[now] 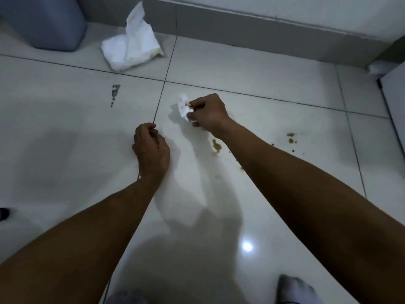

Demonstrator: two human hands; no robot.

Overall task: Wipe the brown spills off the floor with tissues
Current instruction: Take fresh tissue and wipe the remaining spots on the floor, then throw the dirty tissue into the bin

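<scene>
While the right hand (207, 113) pinches a crumpled tissue (184, 106) already stained brown, held low over the tiled floor (263, 84), the job looks only partly done. A brown spill (217, 146) lies beside the right forearm, with more brown spots (291, 138) further right. The left hand (151, 148) is loosely curled near the floor; whether it grips anything I cannot tell. A tissue pack (131, 47) sits near the wall, beside a blue bin (48, 20).

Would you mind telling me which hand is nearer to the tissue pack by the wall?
Left, though only slightly. The left hand sits below the tissue pack, fingers curled and holding nothing visible; the right hand, gripping a crumpled tissue, is below and further right.
</scene>
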